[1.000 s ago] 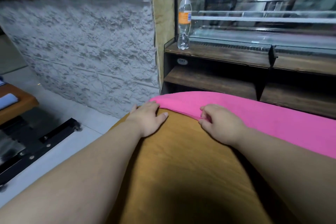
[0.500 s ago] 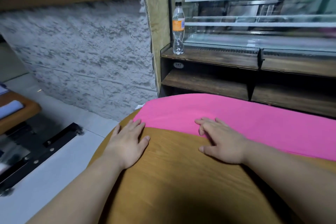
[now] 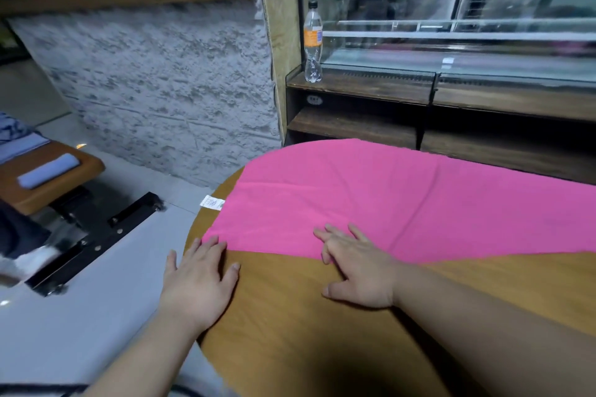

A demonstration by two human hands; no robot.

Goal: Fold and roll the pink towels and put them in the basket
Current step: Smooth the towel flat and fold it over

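We find the pink towel (image 3: 387,203) spread flat across the far half of the wooden desk (image 3: 290,316). Its left end reaches the desk's left edge, where a white label (image 3: 212,202) sticks out. Our left grip (image 3: 196,280) lies flat at that edge, fingers straight, tips touching the towel's near corner. Our right grip (image 3: 358,267) lies spread, fingers pressing the towel's near hem, clasping nothing.

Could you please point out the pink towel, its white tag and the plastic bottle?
pink towel (image 3: 371,196): head view, flat middle of the cloth.
white tag (image 3: 212,202): head view, centre of the tag.
plastic bottle (image 3: 312,36): head view, on its orange label.
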